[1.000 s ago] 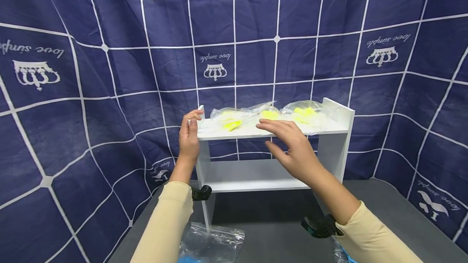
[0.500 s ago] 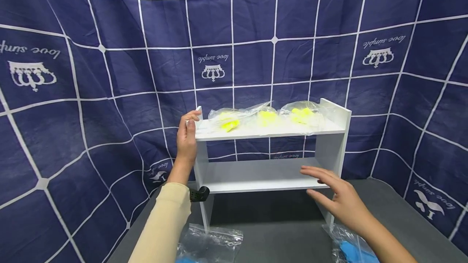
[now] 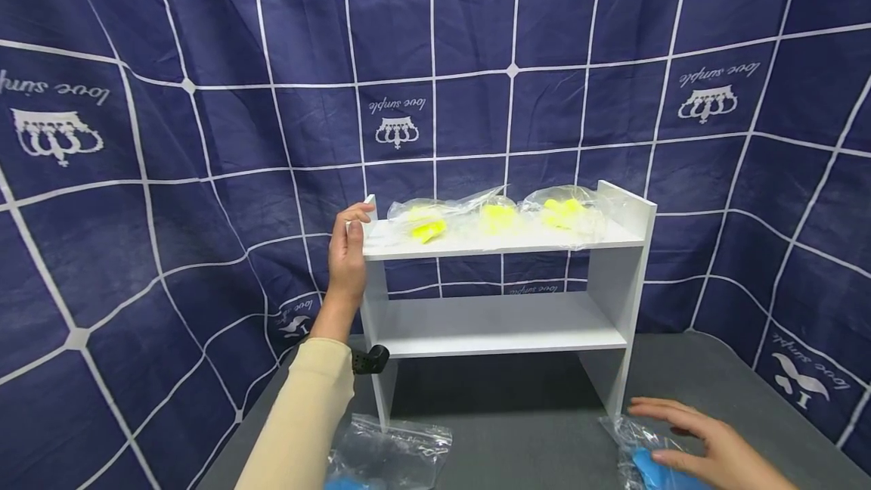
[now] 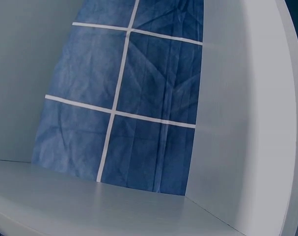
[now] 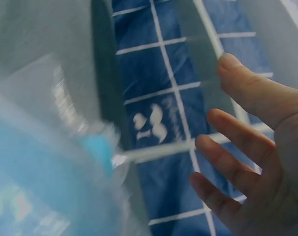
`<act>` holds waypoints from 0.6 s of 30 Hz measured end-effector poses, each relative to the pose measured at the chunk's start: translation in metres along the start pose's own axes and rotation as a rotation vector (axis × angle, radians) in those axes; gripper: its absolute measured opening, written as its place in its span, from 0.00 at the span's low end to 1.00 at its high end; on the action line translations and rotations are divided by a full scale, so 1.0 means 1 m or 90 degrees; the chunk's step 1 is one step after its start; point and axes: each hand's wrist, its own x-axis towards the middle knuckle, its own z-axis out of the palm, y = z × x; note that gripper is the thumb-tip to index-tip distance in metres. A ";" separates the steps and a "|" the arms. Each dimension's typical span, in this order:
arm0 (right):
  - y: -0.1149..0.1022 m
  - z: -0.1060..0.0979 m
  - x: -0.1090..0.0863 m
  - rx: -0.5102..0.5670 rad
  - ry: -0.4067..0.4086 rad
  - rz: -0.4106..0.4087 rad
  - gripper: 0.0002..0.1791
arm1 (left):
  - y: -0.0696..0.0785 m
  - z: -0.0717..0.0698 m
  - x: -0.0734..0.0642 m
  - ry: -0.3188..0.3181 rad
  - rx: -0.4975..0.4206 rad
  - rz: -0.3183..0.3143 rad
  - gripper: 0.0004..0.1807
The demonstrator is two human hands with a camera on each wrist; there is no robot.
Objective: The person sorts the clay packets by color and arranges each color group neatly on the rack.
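My left hand [image 3: 348,263] grips the upper left side panel of a white two-tier shelf unit [image 3: 503,324], its fingers curled over the panel's edge. The left wrist view shows only the shelf's boards [image 4: 227,98] and the cloth behind. At the lower right, my right hand [image 3: 714,445] is spread above a clear plastic bag with something bright blue inside [image 3: 649,467]. In the right wrist view, that bag [image 5: 55,162] is blurred, apart from the loosely bent fingers [image 5: 227,162]. Along the top tier lie clear bags with yellow contents [image 3: 429,228].
Another clear zip bag [image 3: 401,448] with a bit of blue in it lies on the dark grey table [image 3: 517,414], by the shelf's left foot. A navy cloth [image 3: 476,119] with white grid lines hangs behind and on both sides.
My right hand has moved down and to the right, from before the top tier to over the blue-filled bag. My left hand stays on the side panel.
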 end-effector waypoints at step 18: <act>0.118 0.009 -0.088 -0.093 -0.001 -0.109 0.27 | -0.030 -0.004 0.007 0.012 -0.016 0.038 0.17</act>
